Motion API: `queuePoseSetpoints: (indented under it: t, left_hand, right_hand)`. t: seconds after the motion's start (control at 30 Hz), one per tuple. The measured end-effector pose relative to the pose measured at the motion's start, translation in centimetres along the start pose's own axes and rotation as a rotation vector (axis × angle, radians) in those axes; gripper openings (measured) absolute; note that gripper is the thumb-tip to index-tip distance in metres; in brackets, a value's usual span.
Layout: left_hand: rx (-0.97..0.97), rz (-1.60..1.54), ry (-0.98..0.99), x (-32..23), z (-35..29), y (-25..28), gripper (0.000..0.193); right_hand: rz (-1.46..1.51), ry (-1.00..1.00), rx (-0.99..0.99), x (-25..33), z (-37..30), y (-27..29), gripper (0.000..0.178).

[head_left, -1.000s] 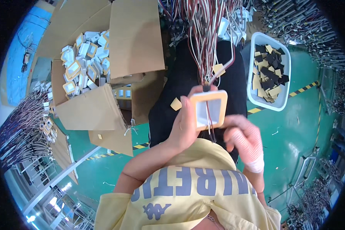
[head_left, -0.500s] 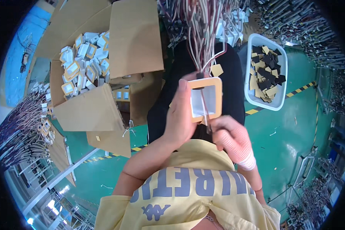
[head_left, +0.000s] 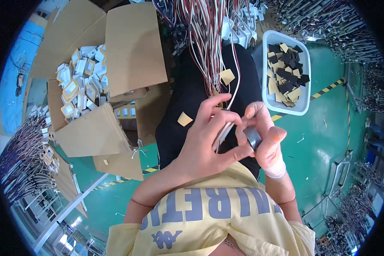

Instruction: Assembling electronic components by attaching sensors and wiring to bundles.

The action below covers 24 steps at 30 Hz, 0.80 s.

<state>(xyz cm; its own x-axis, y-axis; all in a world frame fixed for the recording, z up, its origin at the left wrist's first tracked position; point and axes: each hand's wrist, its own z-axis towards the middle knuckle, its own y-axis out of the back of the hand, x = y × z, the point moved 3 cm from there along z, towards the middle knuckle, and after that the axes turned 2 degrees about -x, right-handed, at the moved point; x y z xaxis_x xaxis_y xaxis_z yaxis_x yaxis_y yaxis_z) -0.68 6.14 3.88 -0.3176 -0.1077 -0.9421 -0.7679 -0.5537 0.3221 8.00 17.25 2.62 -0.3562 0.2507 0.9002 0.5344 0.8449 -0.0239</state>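
Observation:
Both my hands meet in front of my lap. My left hand (head_left: 209, 138) is curled, its thumb and fingers bent around a white housing (head_left: 222, 135); only a pale strip of it shows behind the fingers. Against it, my right hand (head_left: 266, 143), wrapped with pale tape, pinches a small grey part (head_left: 252, 137) with a shiny face. The left thumb touches that part too. A thin cable (head_left: 236, 83) runs down to the hands from a bundle of red and white wires (head_left: 207, 42). Beige square pads (head_left: 184, 119) lie on my dark trousers.
At left stands an open cardboard box (head_left: 136, 47) with many white housings (head_left: 83, 81). A white bin (head_left: 301, 112) of black and beige pads stands at right. More wire bundles (head_left: 23, 158) fill the left side and far right. Striped tape crosses the green floor (head_left: 315, 162).
My left hand has turned the housing, so its orange-rimmed opening no longer faces up. The right hand has risen to meet the left, and the small grey part now shows between them.

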Motion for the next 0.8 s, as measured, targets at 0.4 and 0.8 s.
queuePoseSetpoints:
  t: [0.4,0.8]
  left_hand:
    - [-0.204,-0.132,-0.006,1.7,0.2,-1.1,0.005]
    - [0.053,-0.425,0.05,4.2,-0.5,-1.1,0.09]
  right_hand:
    - [0.058,0.136,0.262,-0.5,-0.5,1.4,0.014]
    - [-0.278,0.495,0.126,2.2,-0.2,1.7,0.01]
